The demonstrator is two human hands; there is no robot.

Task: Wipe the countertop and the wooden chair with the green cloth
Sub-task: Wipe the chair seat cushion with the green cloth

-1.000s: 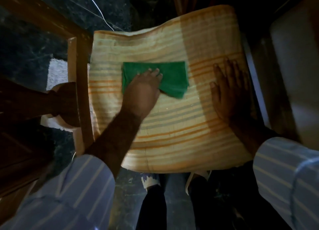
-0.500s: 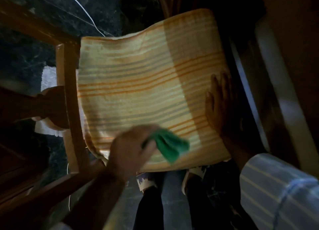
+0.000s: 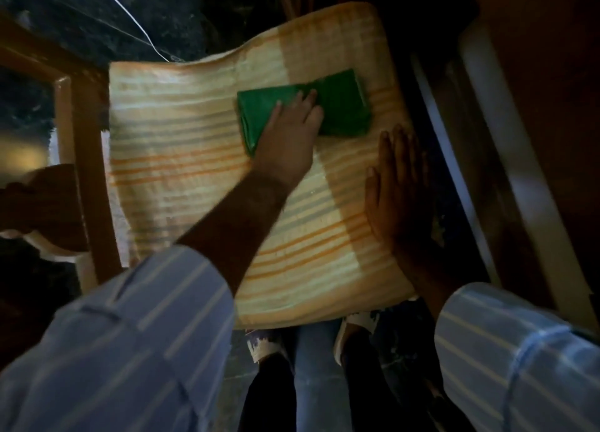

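Since half a second before, the left hand (image 3: 289,146) had carried the green cloth (image 3: 341,107) from the cushion's near edge up to its far right part. A second before, the cloth had lain nearer the middle of the cushion.

The left hand lay flat on the cloth, fingers spread and pressing down, not clenched around it. The right hand (image 3: 397,191) rested open, palm down, fingers together, on the cushion's right edge, just beside the cloth but apart from it, holding nothing.

No container showed in the view. The cloth was folded into a thick rectangle, dark green with a fine weave. The seat cushion (image 3: 194,159) was a soft, rounded square with cream, orange and grey-blue stripes; its far edge was bowed upward. It sat on the wooden chair (image 3: 74,133), whose glossy brown frame showed only along the left side.

The cushion's left half lay bare. On the right, a pale upright surface (image 3: 506,159) stood close to the cushion, leaving a narrow dark gap. The person's shoes (image 3: 266,347) stood just below the near edge, on the dark floor (image 3: 162,13).
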